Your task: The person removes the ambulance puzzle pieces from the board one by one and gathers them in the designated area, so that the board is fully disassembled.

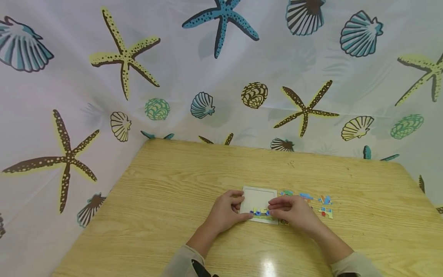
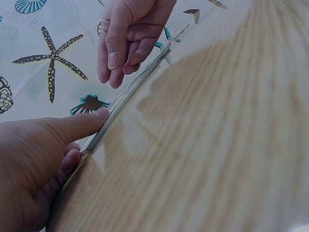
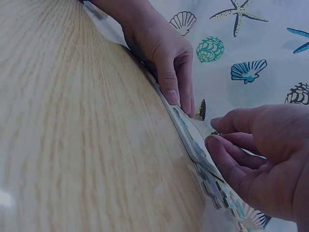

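Note:
A small white jigsaw puzzle tray lies flat on the table. Along its lower part runs a strip of fitted pieces in blue, yellow and green. My left hand grips the tray's left side, thumb at the near corner and fingers along the edge. Over the tray's right side, my right hand pinches a small puzzle piece between thumb and fingertips, most of it hidden by them. In the left wrist view, the left thumb presses on the tray's rim.
Loose puzzle pieces lie right of the tray, several of them in rough rows, some partly behind the right hand. The wooden table extends all round. A curtain with starfish and shells hangs along its back and left edges.

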Tool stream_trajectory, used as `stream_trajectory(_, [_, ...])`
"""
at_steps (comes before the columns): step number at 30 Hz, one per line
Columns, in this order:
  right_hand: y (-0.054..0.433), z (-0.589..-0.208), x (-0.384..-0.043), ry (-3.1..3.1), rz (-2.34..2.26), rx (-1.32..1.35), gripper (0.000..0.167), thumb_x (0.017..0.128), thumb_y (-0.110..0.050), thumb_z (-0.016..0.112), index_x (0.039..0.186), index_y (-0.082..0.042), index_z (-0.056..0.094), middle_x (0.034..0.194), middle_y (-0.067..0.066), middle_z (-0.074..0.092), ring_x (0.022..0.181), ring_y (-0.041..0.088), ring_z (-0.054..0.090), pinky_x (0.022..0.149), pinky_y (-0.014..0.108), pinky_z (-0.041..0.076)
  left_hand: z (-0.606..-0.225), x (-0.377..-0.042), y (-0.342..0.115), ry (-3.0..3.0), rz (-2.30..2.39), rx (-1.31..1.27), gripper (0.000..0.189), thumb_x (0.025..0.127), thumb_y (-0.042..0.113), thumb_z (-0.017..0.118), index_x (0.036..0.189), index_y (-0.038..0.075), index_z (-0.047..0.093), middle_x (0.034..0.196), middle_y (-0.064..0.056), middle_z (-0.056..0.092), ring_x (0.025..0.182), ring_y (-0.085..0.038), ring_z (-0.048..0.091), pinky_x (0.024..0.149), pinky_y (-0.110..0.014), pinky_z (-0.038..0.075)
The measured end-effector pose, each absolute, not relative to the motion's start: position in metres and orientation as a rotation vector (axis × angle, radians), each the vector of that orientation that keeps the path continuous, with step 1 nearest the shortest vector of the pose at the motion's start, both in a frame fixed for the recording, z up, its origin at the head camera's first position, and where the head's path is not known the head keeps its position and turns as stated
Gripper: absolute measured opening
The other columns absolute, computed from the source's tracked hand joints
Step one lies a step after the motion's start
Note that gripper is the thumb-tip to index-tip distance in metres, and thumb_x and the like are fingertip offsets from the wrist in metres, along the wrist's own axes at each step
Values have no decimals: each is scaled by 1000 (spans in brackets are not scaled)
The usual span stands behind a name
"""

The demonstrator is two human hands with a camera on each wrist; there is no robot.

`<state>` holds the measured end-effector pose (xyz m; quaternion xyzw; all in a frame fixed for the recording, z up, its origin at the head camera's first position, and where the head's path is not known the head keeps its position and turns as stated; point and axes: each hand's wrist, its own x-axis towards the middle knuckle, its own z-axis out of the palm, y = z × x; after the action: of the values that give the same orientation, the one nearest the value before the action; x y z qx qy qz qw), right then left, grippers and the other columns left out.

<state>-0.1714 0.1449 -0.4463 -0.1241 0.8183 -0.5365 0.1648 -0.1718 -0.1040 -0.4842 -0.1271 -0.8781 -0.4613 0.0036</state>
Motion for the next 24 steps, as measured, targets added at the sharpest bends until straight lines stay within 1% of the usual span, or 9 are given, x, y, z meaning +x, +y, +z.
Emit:
stream_trajectory(2, [142, -447, -173, 2343, -1518, -374, 35, 91, -18, 73, 120, 1, 68, 113, 15, 73, 101, 22, 72, 81, 26, 58, -483, -172, -104, -2753, -1444, -401, 64, 76, 28, 89, 127, -2, 66, 130, -8, 61, 78, -5, 52, 68, -17, 48])
stream_trajectory(7, [136, -450, -174, 2365, -1479, -463, 33, 91, -14, 72, 120, 2, 67, 114, 16, 72, 96, 20, 71, 76, 24, 57, -480, -171, -104, -2759, -1431, -409, 63, 76, 28, 89, 126, -2, 67, 134, -8, 60, 80, -6, 53, 69, -16, 48])
stream_trajectory(13, [130, -451, -173, 2404, -1425, -508, 33, 90, -10, 73, 121, 1, 67, 118, 17, 71, 92, 17, 69, 75, 23, 56, -480, -170, -104, -2766, -1410, -416, 62, 76, 28, 89, 126, -3, 67, 135, -8, 60, 82, -6, 53, 69, -16, 49])
stream_trajectory(18, [128, -451, -172, 2428, -1403, -542, 33, 90, -9, 74, 120, 0, 67, 118, 17, 70, 92, 18, 68, 75, 25, 57, -480, -171, -104, -2771, -1384, -415, 62, 77, 29, 88, 126, -2, 67, 136, -7, 60, 82, -6, 53, 70, -16, 48])
stream_trajectory(24, [129, -449, -173, 2439, -1385, -525, 29, 90, -10, 73, 118, -3, 68, 118, 13, 69, 96, 19, 67, 78, 28, 57, -480, -170, -103, -2772, -1418, -411, 62, 77, 27, 88, 126, -2, 67, 135, -8, 59, 81, -6, 53, 69, -16, 48])
